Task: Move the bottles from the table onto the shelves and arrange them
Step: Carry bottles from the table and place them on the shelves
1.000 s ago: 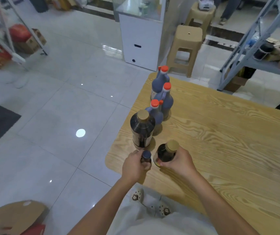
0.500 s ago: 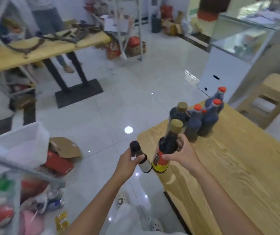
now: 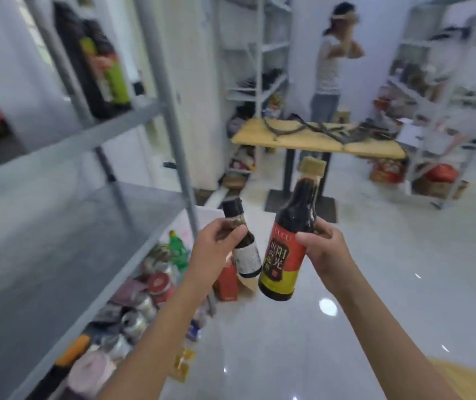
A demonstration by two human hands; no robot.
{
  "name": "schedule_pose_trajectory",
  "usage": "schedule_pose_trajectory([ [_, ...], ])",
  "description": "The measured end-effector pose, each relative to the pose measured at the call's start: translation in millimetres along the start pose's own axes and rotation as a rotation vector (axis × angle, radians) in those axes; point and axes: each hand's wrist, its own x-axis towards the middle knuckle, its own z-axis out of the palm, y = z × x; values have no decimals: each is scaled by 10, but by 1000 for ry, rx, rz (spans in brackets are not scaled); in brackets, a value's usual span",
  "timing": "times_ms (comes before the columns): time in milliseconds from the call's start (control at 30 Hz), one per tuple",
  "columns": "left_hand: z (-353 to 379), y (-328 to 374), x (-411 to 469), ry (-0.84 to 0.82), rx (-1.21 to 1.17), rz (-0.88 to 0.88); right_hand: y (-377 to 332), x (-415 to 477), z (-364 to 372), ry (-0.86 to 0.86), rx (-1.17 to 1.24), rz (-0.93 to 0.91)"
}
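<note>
Left hand (image 3: 216, 243) is gripping the small dark bottle (image 3: 244, 249) round its neck and shoulder, fingers curled. The bottle is tilting, with its black cap up-left and its pale label hanging below the hand.

Right hand (image 3: 326, 249) is wrapping the large dark bottle (image 3: 288, 249) at its shoulder, just above the red-and-yellow label. The tan cap is pointing up and the base is leaning in toward the small bottle. The two are riding side by side; touching or just apart, cannot tell.

Both bottles are hanging in the air over the floor (image 3: 375, 284), just off the front edge of the grey shelf board (image 3: 57, 241) and resting on nothing.

The upper shelf (image 3: 57, 145) is carrying tall dark bottles (image 3: 98, 67) near its front corner. Packets and cans (image 3: 144, 284) are crowding the tier below. One corner of the wooden desk (image 3: 462, 379) is showing at lower right.

Progress, judging: this pair is mid-carry, with neither bottle placed. Setting them down and lining them up is remaining. Most of the desk is lying out of frame, so what is waiting there cannot be told.
</note>
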Motion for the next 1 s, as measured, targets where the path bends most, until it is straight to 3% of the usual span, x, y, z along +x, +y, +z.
schedule_pose_trajectory([
  [267,-1222,655,520,316,31,277,-254,1043,1493,-368,132,-99],
  [633,-1946,1422,1156,573,348,522,-722,2108,2478,-558,197,-326],
  [1000,-2499,1399,1815,974,629,299,-858,3060,3494,-807,215,-352],
])
